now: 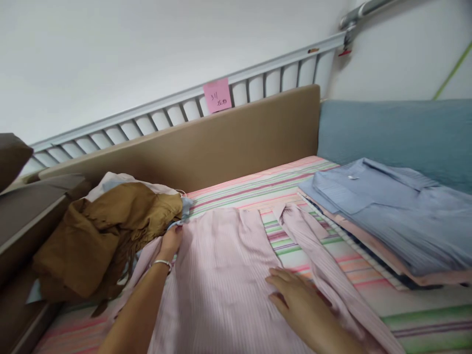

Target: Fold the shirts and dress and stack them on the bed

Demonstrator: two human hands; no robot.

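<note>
A pale pink ribbed long-sleeved shirt [224, 275] lies spread in front of me, its bottom running out of the frame. My left hand [172, 242], below which a bracelet circles the wrist, is at the shirt's upper left edge. Its fingers are bent in on the cloth there, partly hidden. Over the right side edge of the shirt is my right hand [295, 295], fingers loosely stretched and slightly apart, holding nothing. To its right, one sleeve [317, 250] lies long and slanted, folded over at the top. The other sleeve is partly covered by my left arm.
A crumpled heap with a brown garment [110, 226] on top lies left. Folded clothes are stacked at right under a blue shirt [387, 211]. Beneath is a striped sheet [243, 189]. A brown board [236, 140], blue panel [398, 128] and radiator [158, 118] with a pink note [217, 96] stand behind.
</note>
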